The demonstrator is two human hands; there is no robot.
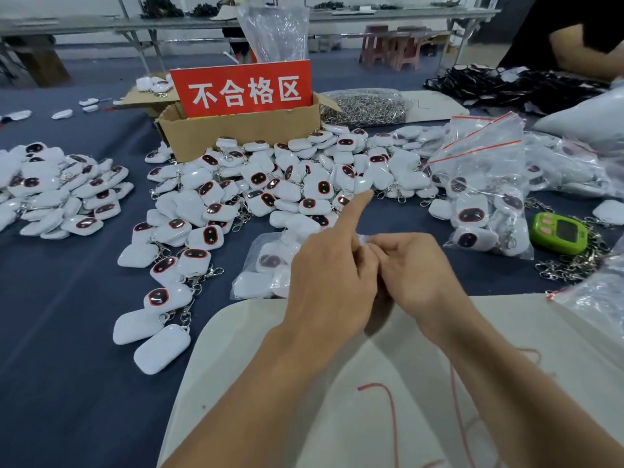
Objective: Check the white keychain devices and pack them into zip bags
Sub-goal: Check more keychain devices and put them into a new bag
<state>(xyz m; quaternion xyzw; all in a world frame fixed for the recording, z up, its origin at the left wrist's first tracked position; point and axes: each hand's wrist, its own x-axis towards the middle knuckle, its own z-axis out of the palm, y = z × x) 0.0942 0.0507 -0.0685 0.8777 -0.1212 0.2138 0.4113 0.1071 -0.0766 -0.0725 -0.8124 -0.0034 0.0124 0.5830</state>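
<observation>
White plastic keychain devices (256, 184) with dark red-rimmed faces lie on a dark blue cloth tabletop (67, 332); a red sign (241, 87) with white characters; a lime-green gadget (559, 233) with pink buttons

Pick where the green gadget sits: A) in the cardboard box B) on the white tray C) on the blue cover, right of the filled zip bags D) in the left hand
C: the green gadget lies on the blue cover among loose metal clasps, just right of the filled zip bags.
</observation>
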